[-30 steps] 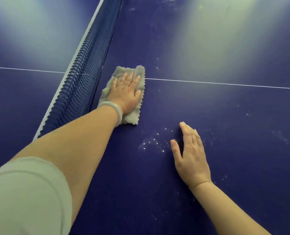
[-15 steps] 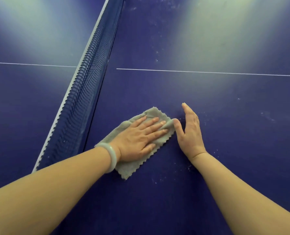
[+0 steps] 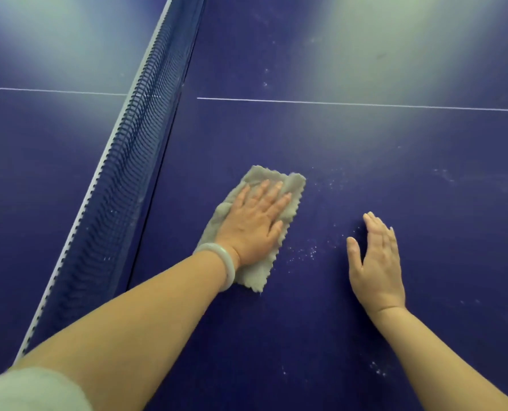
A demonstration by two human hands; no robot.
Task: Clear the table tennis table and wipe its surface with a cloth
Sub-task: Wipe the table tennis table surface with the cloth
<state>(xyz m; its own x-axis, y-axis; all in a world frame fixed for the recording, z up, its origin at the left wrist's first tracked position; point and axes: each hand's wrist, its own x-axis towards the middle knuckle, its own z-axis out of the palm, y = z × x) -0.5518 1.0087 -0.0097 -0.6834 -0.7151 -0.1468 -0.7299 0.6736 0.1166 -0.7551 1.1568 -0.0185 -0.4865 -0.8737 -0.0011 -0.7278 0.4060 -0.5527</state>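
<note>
**On the table [image 3: 395, 179], just right of the net [image 3: 119, 188]: cloth [image 3: 261, 176] under a flat left hand [image 3: 254, 225]**

Across the whole view, dark blue table, crossed by a thin white line [image 3: 365, 104] and washed by two pale glares at the far side. Along the left, blue net with a white top band, running from the near left corner to the far centre. Low in the left corner, a pale sleeve [image 3: 33, 390]. Near the middle, grey cloth with zigzag edges, lying flat on the table, close to the net but apart from it. Pressed palm-down on the cloth, left hand with fingers straight and slightly spread, curled round nothing. Well to the right, right hand [image 3: 376, 262], fingers straight and together, thumb held out, holding nothing. Low at the table surface, contact with it unclear. On the left wrist, a pale bracelet [image 3: 227, 264]. Between cloth and right hand, scattered white specks [image 3: 306, 253].
</note>
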